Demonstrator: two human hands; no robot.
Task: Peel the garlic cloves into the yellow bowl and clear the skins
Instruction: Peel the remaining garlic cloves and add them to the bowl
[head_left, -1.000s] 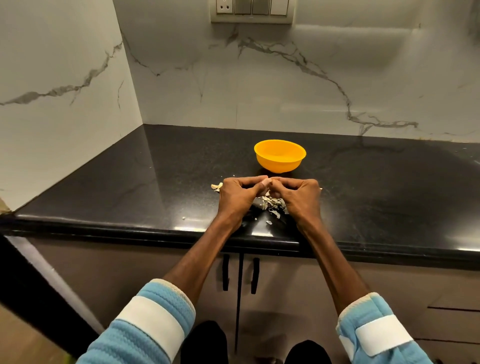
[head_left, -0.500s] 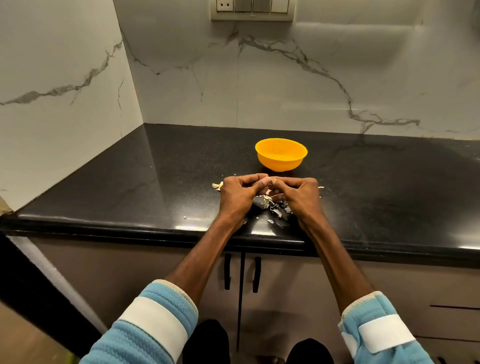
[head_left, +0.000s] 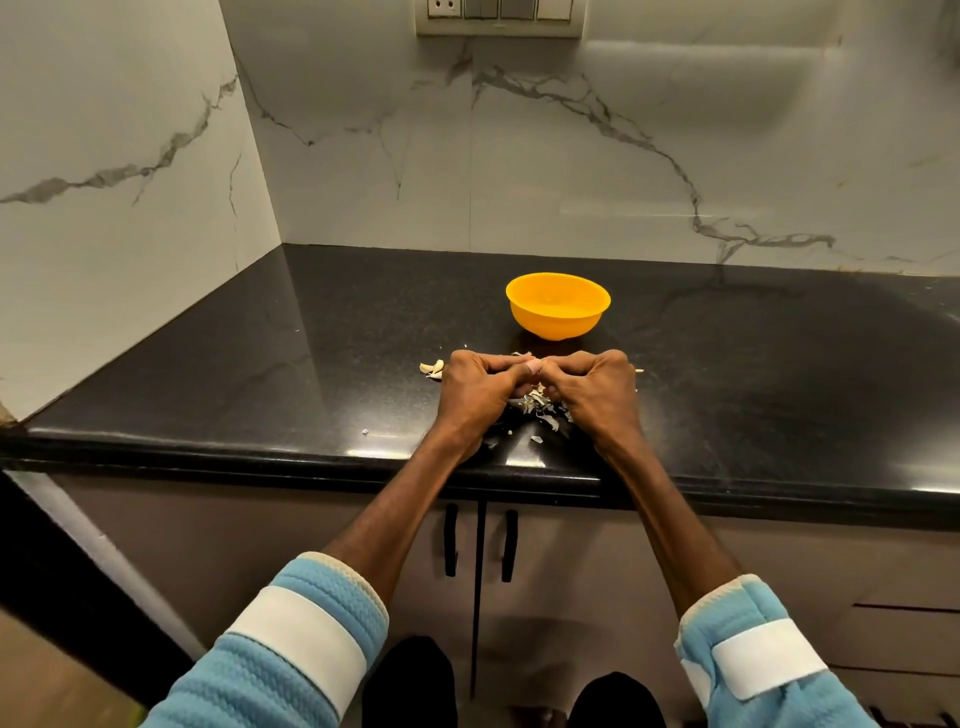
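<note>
Many pale, papery garlic skins (head_left: 537, 406), curled.

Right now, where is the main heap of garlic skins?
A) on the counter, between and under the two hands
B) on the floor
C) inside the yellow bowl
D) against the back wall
A: the skins lie on the black counter between the left hand and the right hand, nearer the front edge than the yellow bowl.
</note>
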